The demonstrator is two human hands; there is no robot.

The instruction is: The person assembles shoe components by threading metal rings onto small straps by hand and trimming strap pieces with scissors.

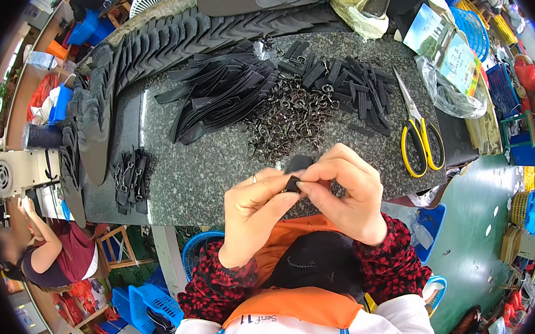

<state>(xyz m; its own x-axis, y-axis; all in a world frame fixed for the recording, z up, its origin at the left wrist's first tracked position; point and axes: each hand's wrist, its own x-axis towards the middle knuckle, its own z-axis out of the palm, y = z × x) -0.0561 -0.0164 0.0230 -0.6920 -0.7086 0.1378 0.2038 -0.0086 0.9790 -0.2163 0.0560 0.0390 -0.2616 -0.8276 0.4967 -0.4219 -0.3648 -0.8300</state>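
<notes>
Overall, the work spreads over a speckled grey stone tabletop (194, 177), with a shiny green floor (465, 211) to its right and blue plastic baskets scattered around the room. At the left, a co-worker (66, 245) in a maroon garment sits near a cream-coloured machine (22, 173). Along the table's far and left edges runs a long, curving row of overlapping dark flat pieces (183, 41), matte and thin like shingles. Inside that curve lie a fanned heap of long black strips (222, 97), a tangled mound of small shiny metal clasps (287, 121) and a scatter of short, narrow black pieces (366, 90). Scissors (417, 118) with yellow-and-black handles rest to the right, and a bundle of black straps with metal clasps (131, 181) lies at the left. At the table's near edge, the left hand (253, 207) and the right hand (348, 189) meet, pinching a small black strip (292, 183) between thumbs and forefingers. The strip sits right at the fingertips, partly covered by them, just nearer the person than the clasps.
</notes>
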